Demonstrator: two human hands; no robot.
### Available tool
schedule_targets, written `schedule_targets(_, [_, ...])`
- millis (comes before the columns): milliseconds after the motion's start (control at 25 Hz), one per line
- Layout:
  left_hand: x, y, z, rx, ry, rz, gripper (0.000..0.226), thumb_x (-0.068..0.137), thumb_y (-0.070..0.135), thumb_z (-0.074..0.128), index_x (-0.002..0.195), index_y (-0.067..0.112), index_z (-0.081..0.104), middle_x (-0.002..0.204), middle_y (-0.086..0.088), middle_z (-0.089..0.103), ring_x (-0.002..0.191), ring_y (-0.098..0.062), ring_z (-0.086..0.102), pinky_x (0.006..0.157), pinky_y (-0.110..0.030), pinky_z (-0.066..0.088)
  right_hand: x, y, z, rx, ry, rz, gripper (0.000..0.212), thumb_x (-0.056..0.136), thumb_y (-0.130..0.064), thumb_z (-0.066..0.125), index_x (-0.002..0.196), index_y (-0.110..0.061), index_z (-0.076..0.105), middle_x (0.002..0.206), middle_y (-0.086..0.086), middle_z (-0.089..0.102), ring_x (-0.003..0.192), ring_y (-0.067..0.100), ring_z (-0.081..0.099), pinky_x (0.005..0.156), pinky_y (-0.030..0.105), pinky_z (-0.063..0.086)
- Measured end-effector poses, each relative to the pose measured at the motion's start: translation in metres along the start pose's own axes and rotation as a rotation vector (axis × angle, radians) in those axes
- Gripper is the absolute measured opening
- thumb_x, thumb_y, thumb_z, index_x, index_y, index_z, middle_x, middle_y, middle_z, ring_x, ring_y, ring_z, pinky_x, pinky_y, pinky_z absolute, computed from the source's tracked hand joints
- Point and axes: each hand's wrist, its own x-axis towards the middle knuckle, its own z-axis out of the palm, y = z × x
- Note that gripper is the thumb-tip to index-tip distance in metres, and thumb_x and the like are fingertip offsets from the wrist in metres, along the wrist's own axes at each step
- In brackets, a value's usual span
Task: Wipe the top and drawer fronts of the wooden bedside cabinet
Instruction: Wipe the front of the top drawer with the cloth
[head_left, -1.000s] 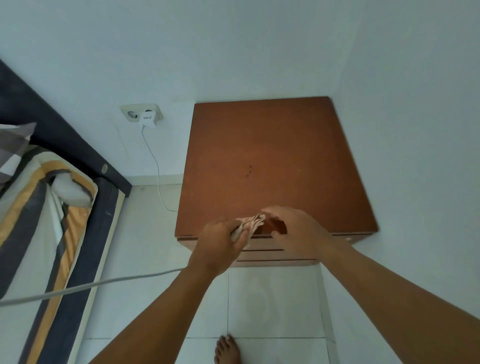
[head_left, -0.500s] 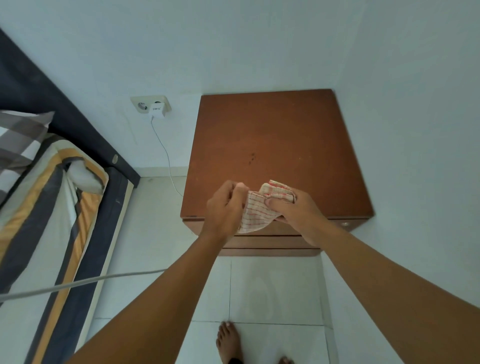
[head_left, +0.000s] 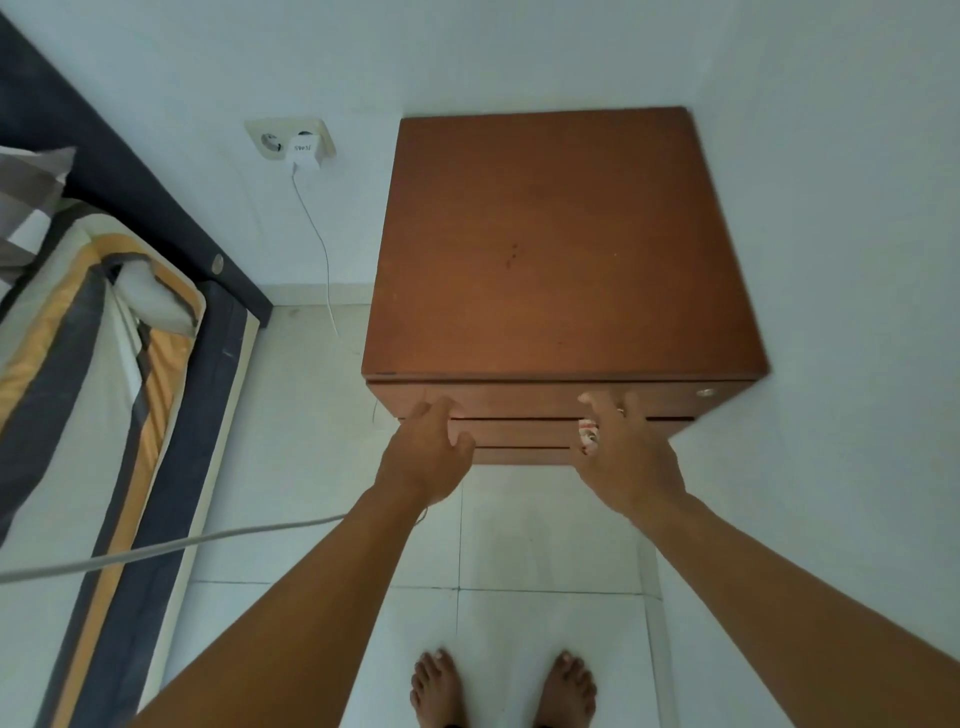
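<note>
The wooden bedside cabinet (head_left: 561, 249) stands in the room's corner, its reddish-brown top bare apart from a few small dark specks. Below the front edge I see the drawer fronts (head_left: 519, 410) as narrow strips. My right hand (head_left: 626, 452) presses against the drawer fronts on the right and holds the white cloth with red stripes (head_left: 588, 435), of which only a small bunch shows under my fingers. On the left side of the drawer fronts rests my left hand (head_left: 428, 449), with its fingertips touching the gap between the drawers and nothing in it.
A bed (head_left: 104, 374) with a striped sheet and dark frame runs along the left. A wall socket (head_left: 291, 139) holds a white charger, its cable hanging to the floor. A grey cable (head_left: 171, 545) crosses the white tiled floor. My bare feet (head_left: 504, 686) stand below.
Both hands held the cloth over the cabinet's front edge; now they have dropped and spread apart onto the drawer fronts. The left hand has let go, and the cloth is bunched in the right.
</note>
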Motion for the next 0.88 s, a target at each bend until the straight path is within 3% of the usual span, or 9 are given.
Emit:
schedule_targets(120, [-0.002, -0.017, 0.000, -0.044, -0.094, -0.016, 0.045, 0.094, 0.037, 0.065, 0.135, 0.022, 0.054, 0.131, -0.003, 0.058, 0.115, -0.023, 0.059, 0.097, -0.038, 0.050, 0.001, -0.010, 0.018, 0.332, -0.031, 0.110, 0.021, 0.099, -0.028, 0.059, 0.120, -0.026, 0.064, 0.108, 0.001, 0.068, 0.090, 0.026, 0.068, 0.076, 0.037, 0.055])
schedule_targets(240, [-0.008, -0.010, 0.002, -0.214, -0.418, -0.066, 0.074, 0.082, 0.061, 0.073, 0.145, 0.031, 0.046, 0.130, 0.011, 0.059, 0.117, -0.017, 0.062, 0.101, -0.039, 0.049, 0.002, -0.041, 0.018, 0.742, -0.204, 0.362, 0.017, 0.101, -0.041, 0.057, 0.111, -0.031, 0.065, 0.108, 0.002, 0.072, 0.099, 0.024, 0.068, 0.088, 0.040, 0.057])
schedule_targets(320, [-0.008, 0.000, 0.005, -0.383, -0.506, -0.070, 0.054, 0.085, 0.056, 0.073, 0.131, 0.032, 0.059, 0.120, 0.016, 0.067, 0.111, -0.009, 0.064, 0.092, -0.034, 0.052, 0.005, -0.056, 0.016, 0.899, -0.278, 0.476, 0.021, 0.101, -0.045, 0.056, 0.103, -0.028, 0.069, 0.106, 0.007, 0.076, 0.099, 0.027, 0.072, 0.093, 0.045, 0.058])
schedule_targets(400, [-0.004, 0.007, 0.007, -0.473, -0.437, -0.046, 0.019, 0.092, 0.038, 0.071, 0.109, 0.033, 0.065, 0.103, 0.017, 0.070, 0.101, -0.008, 0.068, 0.082, -0.030, 0.056, 0.006, -0.059, 0.014, 0.967, -0.380, 0.488, 0.033, 0.099, -0.052, 0.058, 0.105, -0.022, 0.071, 0.102, 0.009, 0.079, 0.097, 0.028, 0.075, 0.092, 0.046, 0.060])
schedule_targets(480, [0.003, 0.006, 0.006, -0.442, -0.296, -0.041, 0.015, 0.094, 0.033, 0.070, 0.107, 0.027, 0.066, 0.101, 0.010, 0.071, 0.099, -0.016, 0.069, 0.085, -0.039, 0.060, 0.007, -0.053, 0.013, 1.019, -0.567, 0.416, 0.040, 0.094, -0.051, 0.068, 0.121, -0.021, 0.069, 0.111, 0.008, 0.079, 0.103, 0.028, 0.076, 0.095, 0.046, 0.059])
schedule_targets(560, [0.009, 0.002, 0.004, -0.435, -0.223, -0.064, 0.020, 0.094, 0.031, 0.069, 0.111, 0.021, 0.064, 0.105, 0.005, 0.070, 0.099, -0.018, 0.069, 0.085, -0.042, 0.062, 0.005, -0.044, 0.017, 1.017, -0.642, 0.360, 0.033, 0.095, -0.028, 0.073, 0.126, -0.017, 0.068, 0.115, 0.008, 0.078, 0.108, 0.028, 0.074, 0.100, 0.046, 0.058])
schedule_targets(680, [0.010, -0.005, -0.005, -0.345, -0.095, -0.032, 0.018, 0.095, 0.023, 0.065, 0.111, 0.023, 0.058, 0.121, 0.002, 0.063, 0.102, -0.018, 0.064, 0.081, -0.030, 0.056, 0.002, -0.038, 0.020, 0.659, -0.317, 0.243, 0.021, 0.097, -0.011, 0.063, 0.111, -0.024, 0.070, 0.110, 0.006, 0.075, 0.100, 0.027, 0.071, 0.095, 0.049, 0.058])
schedule_targets(760, [0.009, -0.014, -0.013, -0.103, 0.004, 0.013, 0.040, 0.092, 0.028, 0.063, 0.130, 0.025, 0.050, 0.138, -0.004, 0.051, 0.112, -0.026, 0.057, 0.086, -0.036, 0.051, -0.003, -0.034, 0.017, 0.211, -0.091, 0.021, 0.048, 0.091, -0.004, 0.061, 0.134, -0.025, 0.063, 0.128, 0.005, 0.062, 0.109, 0.031, 0.061, 0.094, 0.049, 0.054])
schedule_targets(880, [0.008, -0.031, -0.017, 0.156, -0.020, -0.082, 0.069, 0.095, 0.037, 0.057, 0.155, 0.031, 0.024, 0.163, -0.011, 0.016, 0.132, -0.041, 0.040, 0.101, -0.052, 0.046, -0.007, -0.025, 0.015, -0.244, 0.044, -0.121, 0.093, 0.086, -0.001, 0.068, 0.163, -0.030, 0.024, 0.168, 0.007, 0.023, 0.149, 0.041, 0.029, 0.113, 0.055, 0.041])
